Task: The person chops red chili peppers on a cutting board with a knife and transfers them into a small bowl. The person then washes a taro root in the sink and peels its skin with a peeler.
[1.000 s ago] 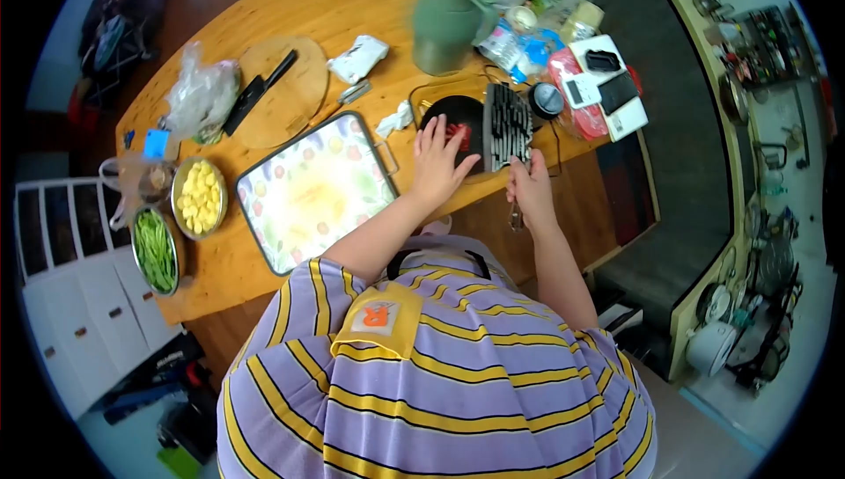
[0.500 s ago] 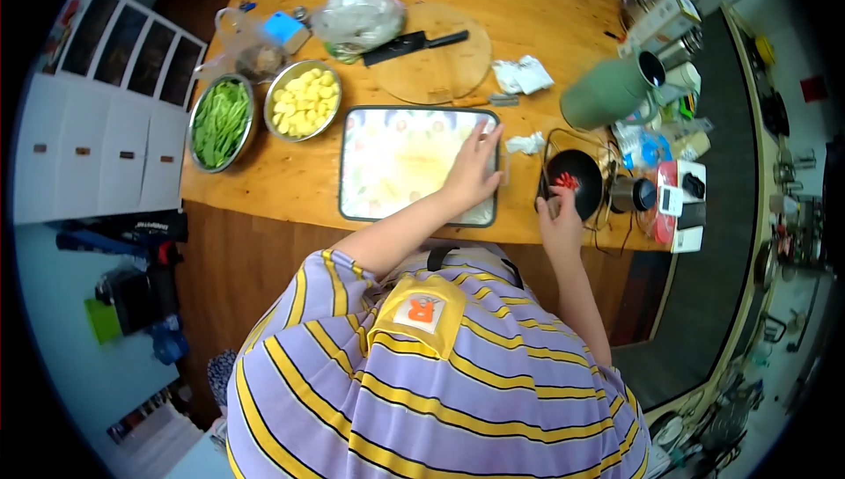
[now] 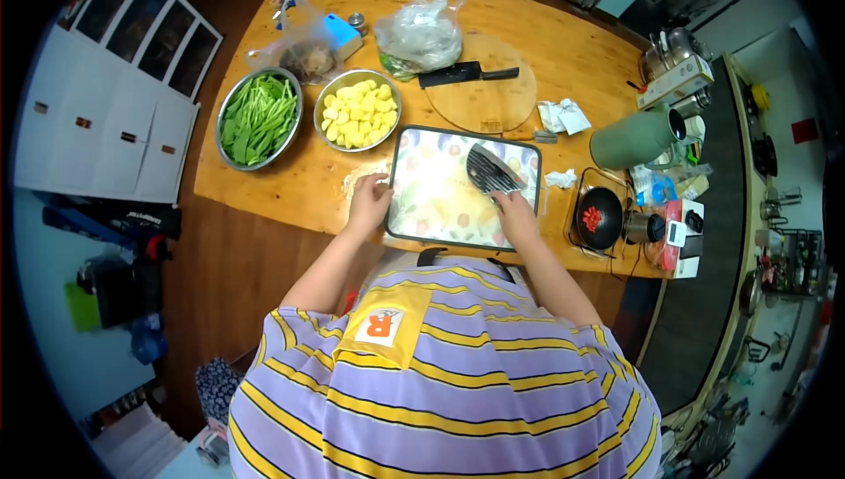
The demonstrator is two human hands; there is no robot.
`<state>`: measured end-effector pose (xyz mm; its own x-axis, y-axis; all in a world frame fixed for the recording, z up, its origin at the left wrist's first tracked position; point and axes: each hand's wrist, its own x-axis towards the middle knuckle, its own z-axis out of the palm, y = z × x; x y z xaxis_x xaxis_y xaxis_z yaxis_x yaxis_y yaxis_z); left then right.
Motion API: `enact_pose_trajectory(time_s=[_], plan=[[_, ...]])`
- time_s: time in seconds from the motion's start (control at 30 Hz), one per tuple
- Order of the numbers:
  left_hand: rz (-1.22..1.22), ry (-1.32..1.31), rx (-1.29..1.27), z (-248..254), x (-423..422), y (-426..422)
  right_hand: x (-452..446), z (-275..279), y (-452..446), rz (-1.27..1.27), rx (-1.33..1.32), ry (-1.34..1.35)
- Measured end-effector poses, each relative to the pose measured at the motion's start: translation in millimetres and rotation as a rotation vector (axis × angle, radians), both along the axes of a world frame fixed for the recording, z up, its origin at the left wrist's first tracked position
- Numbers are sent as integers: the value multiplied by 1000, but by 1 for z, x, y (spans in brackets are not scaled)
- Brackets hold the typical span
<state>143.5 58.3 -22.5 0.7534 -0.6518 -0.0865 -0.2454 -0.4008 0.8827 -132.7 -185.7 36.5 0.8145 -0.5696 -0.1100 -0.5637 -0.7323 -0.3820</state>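
A rectangular cutting board (image 3: 427, 206) with a dark rim and faint fruit print lies in front of me. My right hand (image 3: 517, 215) is closed at the near end of a kitchen knife (image 3: 491, 167) with a broad dark blade, pale edge and light stripes. Its blade is over the right half of the board; the handle is mostly covered by my fingers. My left hand (image 3: 368, 202) is at the board's left edge, fingers slightly bent and apart, fingertips at the rim. A black bowl (image 3: 601, 224) with chopped red pieces (image 3: 591, 217) stands to the right.
Metal bowls of green leaves (image 3: 257, 120) and peeled yellow pieces (image 3: 359, 114) stand at the left. Behind are a plastic bag (image 3: 421, 35) and a round board (image 3: 506, 105) with a black cleaver (image 3: 453, 74). A green jug (image 3: 629, 138) stands at the right.
My right hand has left the black bowl and now holds the knife over the board. My left hand has moved from the board's right side to its left edge. The view has shifted.
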Motion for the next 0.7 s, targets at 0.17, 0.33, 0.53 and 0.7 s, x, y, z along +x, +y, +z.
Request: enact_pose_trajectory(time_s=[0.17,0.33,0.53,0.7], plan=[[-43,-70,151,-26,20,-1,11,-15,14,-137,52,34],[-184,14,133,-24,34,-18,14,-11,22,-191,19,34],[-240,-29,147,-35,40,-25,17,-16,22,-252,36,52],[-280,119,180,-1,43,-32,15,-15,24,-257,11,55]])
